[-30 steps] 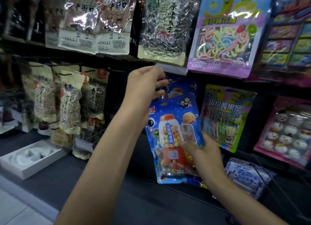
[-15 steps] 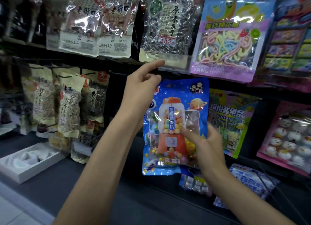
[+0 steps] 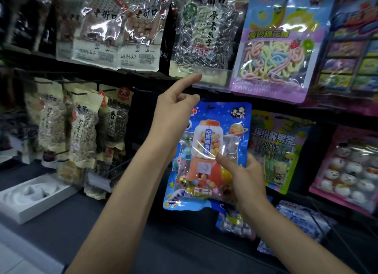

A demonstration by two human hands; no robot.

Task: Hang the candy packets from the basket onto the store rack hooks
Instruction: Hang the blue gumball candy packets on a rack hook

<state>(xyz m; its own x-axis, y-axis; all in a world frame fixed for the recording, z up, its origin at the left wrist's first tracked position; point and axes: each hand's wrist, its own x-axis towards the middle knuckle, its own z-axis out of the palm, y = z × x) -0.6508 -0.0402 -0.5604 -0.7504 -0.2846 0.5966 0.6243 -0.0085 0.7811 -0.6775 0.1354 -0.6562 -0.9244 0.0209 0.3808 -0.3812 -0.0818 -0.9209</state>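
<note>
right hand (image 3: 247,183) grasping blue candy packet (image 3: 207,134) at right edge, left hand (image 3: 173,114) grip unclear

Bare forearms (image 3: 126,192), bare left hand (image 3: 173,118), bare right hand (image 3: 245,179), slender fingers (image 3: 225,163)

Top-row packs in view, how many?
5: left white pack, second white pack, seed pack, rainbow pack, multicolour pack at the right edge. Far-left dark ones too blurred; more may hang behind.
</note>
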